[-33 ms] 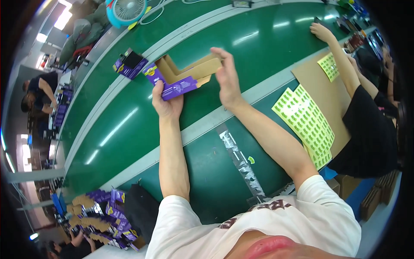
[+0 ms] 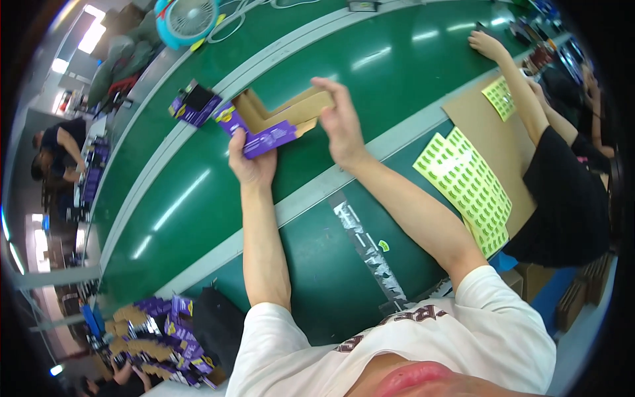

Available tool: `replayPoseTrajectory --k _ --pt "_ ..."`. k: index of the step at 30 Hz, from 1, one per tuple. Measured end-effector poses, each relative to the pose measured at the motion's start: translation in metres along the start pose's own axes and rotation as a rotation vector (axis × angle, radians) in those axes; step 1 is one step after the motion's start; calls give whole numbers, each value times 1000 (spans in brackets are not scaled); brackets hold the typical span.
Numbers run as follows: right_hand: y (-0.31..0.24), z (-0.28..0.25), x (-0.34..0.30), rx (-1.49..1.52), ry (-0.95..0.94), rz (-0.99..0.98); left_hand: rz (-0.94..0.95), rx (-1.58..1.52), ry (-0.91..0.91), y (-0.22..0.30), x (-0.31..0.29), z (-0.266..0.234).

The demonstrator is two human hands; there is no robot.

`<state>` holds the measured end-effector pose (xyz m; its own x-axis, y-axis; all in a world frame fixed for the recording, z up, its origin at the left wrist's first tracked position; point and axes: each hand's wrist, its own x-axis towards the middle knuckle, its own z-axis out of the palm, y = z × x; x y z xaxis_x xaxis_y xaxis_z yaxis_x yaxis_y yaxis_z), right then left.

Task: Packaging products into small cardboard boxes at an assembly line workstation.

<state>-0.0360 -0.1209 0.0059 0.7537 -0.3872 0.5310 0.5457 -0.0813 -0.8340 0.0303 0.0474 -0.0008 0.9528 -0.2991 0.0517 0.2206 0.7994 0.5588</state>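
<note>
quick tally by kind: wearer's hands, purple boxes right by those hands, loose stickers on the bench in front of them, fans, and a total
Hands: 2 (left hand, right hand)
Purple boxes: 2 (open purple box held in the left, black-topped purple box beyond it)
Loose sticker: 1
Fan: 1
Total: 6

On my feed I see a folding carton [image 2: 271, 137] printed purple with a yellow patch and white print, its inside plain brown. I make out 2 overlapping sticker sheets [image 2: 471, 195] in pale yellow-green, patterned with rows of darker green labels. I also get a green conveyor belt [image 2: 397, 86] streaked white, a turquoise-rimmed desk fan [image 2: 190, 18] and a white T-shirt [image 2: 463, 331] with maroon lettering.
</note>
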Motion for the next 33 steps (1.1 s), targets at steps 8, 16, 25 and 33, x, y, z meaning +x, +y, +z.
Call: replayPoseTrajectory --k 8,16,25,33 --pt "1 0 4 -29 13 61 -3 108 -13 6 -2 -6" --pt "5 -4 6 231 -24 451 21 157 -23 7 3 -21" --pt "14 -1 5 353 -50 580 29 180 -39 9 -1 -23" --pt "17 5 3 225 -20 487 26 195 -2 13 -2 -18"
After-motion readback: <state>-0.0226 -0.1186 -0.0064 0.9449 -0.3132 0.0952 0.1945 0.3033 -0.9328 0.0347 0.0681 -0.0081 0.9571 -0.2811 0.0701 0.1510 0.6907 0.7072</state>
